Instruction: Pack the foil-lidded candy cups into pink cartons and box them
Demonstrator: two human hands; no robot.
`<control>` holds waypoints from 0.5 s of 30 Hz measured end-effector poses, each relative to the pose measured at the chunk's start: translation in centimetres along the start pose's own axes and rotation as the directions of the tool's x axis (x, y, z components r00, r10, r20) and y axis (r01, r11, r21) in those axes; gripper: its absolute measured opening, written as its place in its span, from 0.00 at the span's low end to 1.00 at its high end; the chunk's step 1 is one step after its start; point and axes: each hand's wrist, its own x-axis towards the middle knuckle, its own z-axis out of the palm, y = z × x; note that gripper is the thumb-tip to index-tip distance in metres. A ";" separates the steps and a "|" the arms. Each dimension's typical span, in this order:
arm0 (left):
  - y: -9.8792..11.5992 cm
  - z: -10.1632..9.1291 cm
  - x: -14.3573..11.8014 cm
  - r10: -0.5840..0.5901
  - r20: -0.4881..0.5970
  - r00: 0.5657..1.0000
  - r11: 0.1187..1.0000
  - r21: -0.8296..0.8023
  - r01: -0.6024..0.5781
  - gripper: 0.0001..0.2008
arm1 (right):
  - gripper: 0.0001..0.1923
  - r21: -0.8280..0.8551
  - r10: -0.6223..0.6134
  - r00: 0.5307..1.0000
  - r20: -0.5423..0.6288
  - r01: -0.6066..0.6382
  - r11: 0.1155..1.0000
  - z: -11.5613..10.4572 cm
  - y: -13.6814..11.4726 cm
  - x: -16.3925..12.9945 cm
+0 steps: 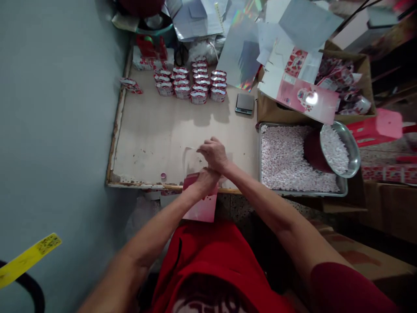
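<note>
At the front edge of the table, my hands cross over a flat pink printed bag [199, 212] with a clear upper part. The bag lies partly on the tabletop and hangs over its edge. My right hand [214, 155] is on top, fingers curled and closed above the clear part; whatever is inside them does not show. My left hand [208, 177] rests against the pink part, its fingers hidden beneath the right wrist. A small pink cap-like ring [163, 176] sits to the left.
Rows of filled red-and-white packs [182, 91] stand farther back, beside a small digital scale [244, 103]. On the right, a metal tray [343, 188] holds small pale pieces and a tipped metal bowl [353, 152]. A cardboard box [366, 80] contains more packs.
</note>
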 end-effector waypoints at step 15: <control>-3.3 1.1 -2.6 -0.020 0.144 0.989 0.998 -0.049 0.028 0.17 | 0.14 0.183 -0.153 0.986 -0.067 0.163 0.970 -0.8 1.1 -1.9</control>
